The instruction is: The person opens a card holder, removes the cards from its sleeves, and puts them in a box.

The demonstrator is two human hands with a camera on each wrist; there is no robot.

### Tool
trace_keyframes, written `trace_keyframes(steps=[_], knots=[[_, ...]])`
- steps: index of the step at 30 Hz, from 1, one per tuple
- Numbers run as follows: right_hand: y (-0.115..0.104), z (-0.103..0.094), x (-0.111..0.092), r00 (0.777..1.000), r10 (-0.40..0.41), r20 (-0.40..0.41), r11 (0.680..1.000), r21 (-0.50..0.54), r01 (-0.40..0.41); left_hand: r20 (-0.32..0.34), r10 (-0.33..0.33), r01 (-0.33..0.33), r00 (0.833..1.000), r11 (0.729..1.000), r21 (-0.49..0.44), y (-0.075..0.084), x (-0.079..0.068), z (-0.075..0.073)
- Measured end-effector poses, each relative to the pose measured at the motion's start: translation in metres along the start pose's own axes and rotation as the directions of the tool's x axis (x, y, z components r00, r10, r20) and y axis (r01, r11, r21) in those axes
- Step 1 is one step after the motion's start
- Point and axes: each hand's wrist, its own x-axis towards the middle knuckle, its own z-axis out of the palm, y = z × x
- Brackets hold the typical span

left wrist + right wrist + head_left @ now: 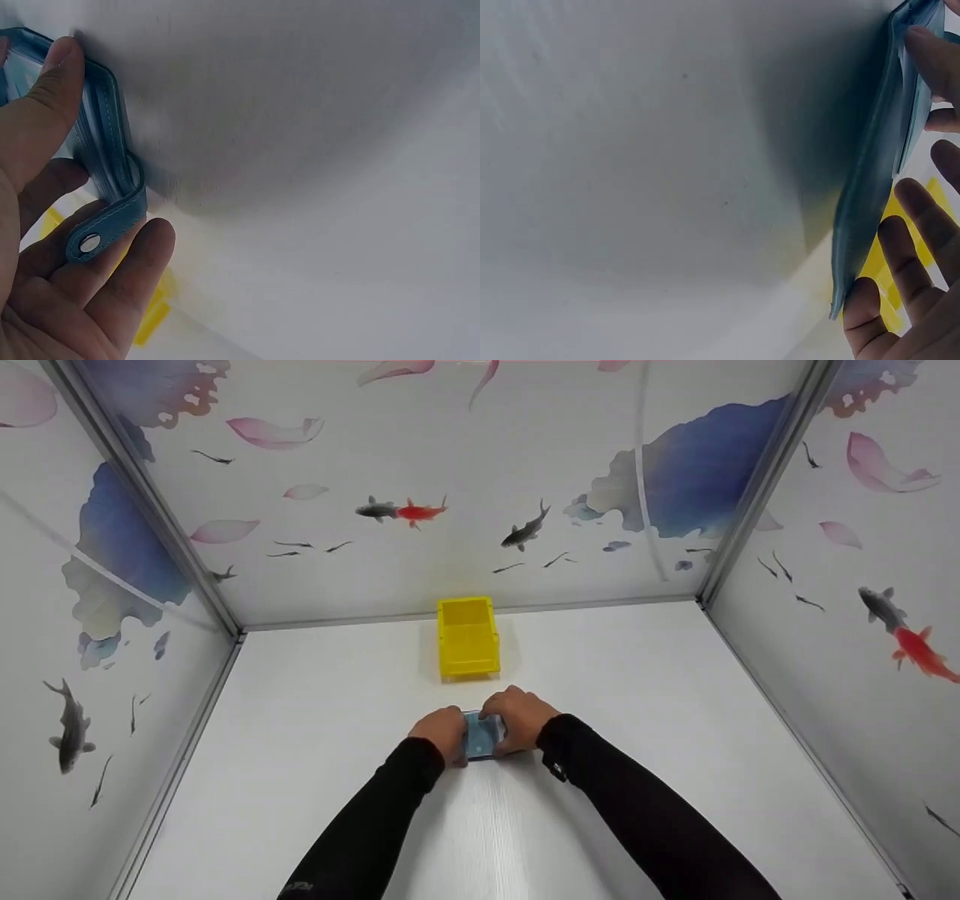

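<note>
A blue card holder with clear sleeves is held between both hands over the white table. My left hand grips its left side. In the left wrist view the thumb presses on the stitched edge of the card holder, and a strap with a metal snap hangs unfastened by the fingers. On the other side, my right hand pinches the inner sleeves between thumb and fingers. The blue cover stands spread away from those sleeves, its far end near the right little finger.
Beyond the hands, a yellow plastic bin stands on the white table by the back wall. White panels printed with fish and petals enclose the table at left, back and right, joined by grey metal frame posts.
</note>
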Motion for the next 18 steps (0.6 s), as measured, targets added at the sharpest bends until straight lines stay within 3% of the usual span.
trace_keyframes(steps=[6, 12, 18], knots=[[0.0, 0.0, 0.001, 0.999, 0.033, 0.033, 0.999, -0.005, -0.032, 0.007, -0.001, 0.001, 1.0, 1.0, -0.006, 0.0, 0.001, 0.002], [0.0, 0.002, 0.002, 0.998, 0.05, 0.037, 0.999, 0.005, -0.05, -0.002, 0.018, -0.018, 1.0, 0.999, 0.033, -0.005, 0.008, 0.011], [-0.002, 0.002, 0.003, 0.997, 0.066, 0.032, 0.997, 0.025, -0.067, -0.02, 0.027, -0.027, 0.999, 1.0, 0.006, -0.012, 0.013, 0.019]])
